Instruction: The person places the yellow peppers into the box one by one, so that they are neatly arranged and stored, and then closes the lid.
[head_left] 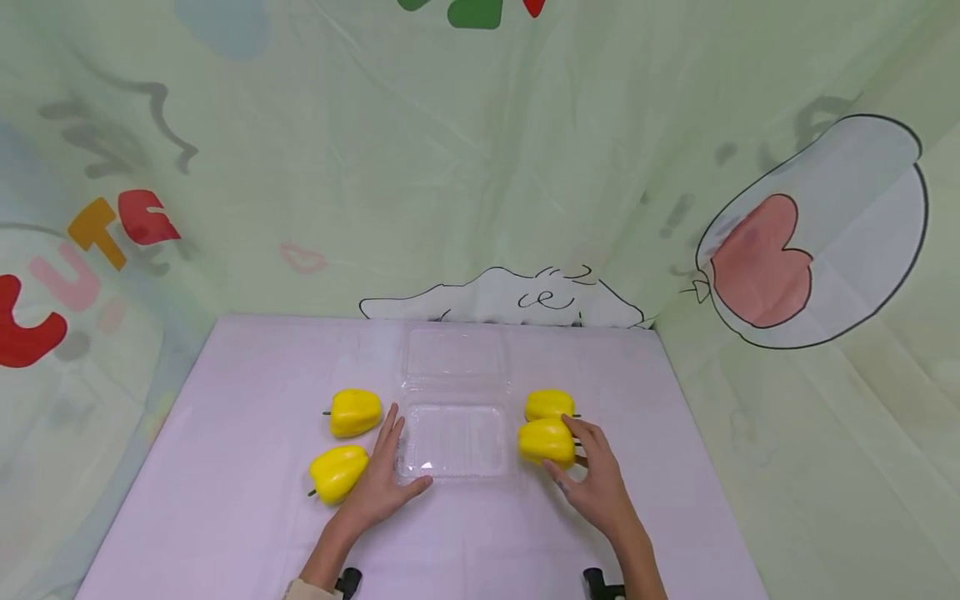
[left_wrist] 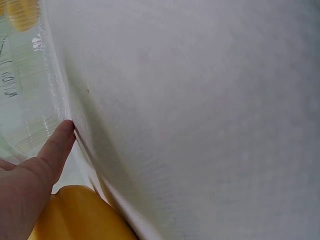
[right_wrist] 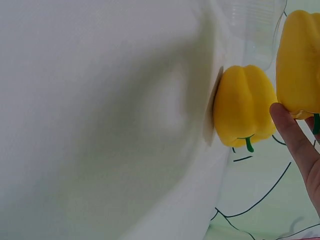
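Observation:
A clear plastic clamshell box [head_left: 507, 442] lies with its lid [head_left: 455, 354] folded back toward the wall. My left hand [head_left: 378, 487] rests at the box's left edge, fingers straight and thumb spread near its front corner. In the right hand [head_left: 600, 487] a yellow bell pepper [head_left: 545, 440] is gripped by its stem end, between thumb and fingers. The right wrist view shows this held pepper [right_wrist: 299, 62] raised off the table. Behind it, a second yellow pepper [head_left: 550, 403] lies on the table, its green stem [right_wrist: 249, 145] visible in the right wrist view.
Left of the box lie two more yellow peppers, one farther back [head_left: 356, 412] and one nearer [head_left: 337, 473], close beside my left hand and wrist. A pale cloth covers the table [head_left: 247, 467]. Printed fabric walls [head_left: 450, 167] stand at the back and sides.

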